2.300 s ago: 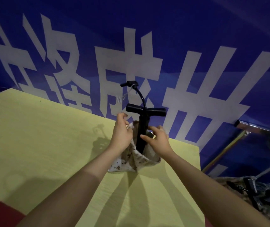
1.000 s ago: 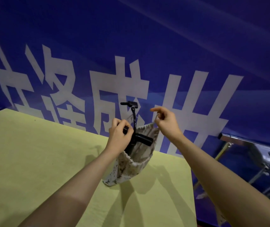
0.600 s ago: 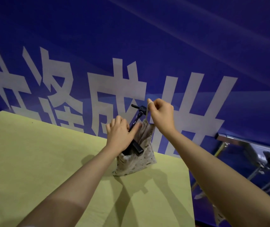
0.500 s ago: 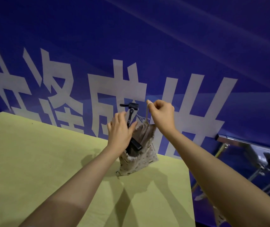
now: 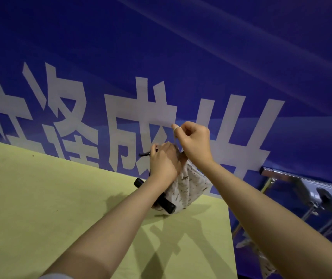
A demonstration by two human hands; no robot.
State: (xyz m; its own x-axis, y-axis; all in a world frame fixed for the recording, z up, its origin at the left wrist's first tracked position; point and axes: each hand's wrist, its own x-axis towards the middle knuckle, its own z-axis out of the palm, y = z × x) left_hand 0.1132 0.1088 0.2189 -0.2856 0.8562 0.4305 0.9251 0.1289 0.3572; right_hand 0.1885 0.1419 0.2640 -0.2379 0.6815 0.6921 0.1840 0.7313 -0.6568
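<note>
A patterned drawstring pouch (image 5: 189, 186) sits at the far right of the yellow table (image 5: 40, 198) with a black pump (image 5: 167, 206) inside; the left hand (image 5: 164, 164) curls round its gathered neck; the right hand (image 5: 195, 143) pinches the drawstring (image 5: 175, 137) taut above; the pump's handle pokes out, so closing seems half done.
</note>
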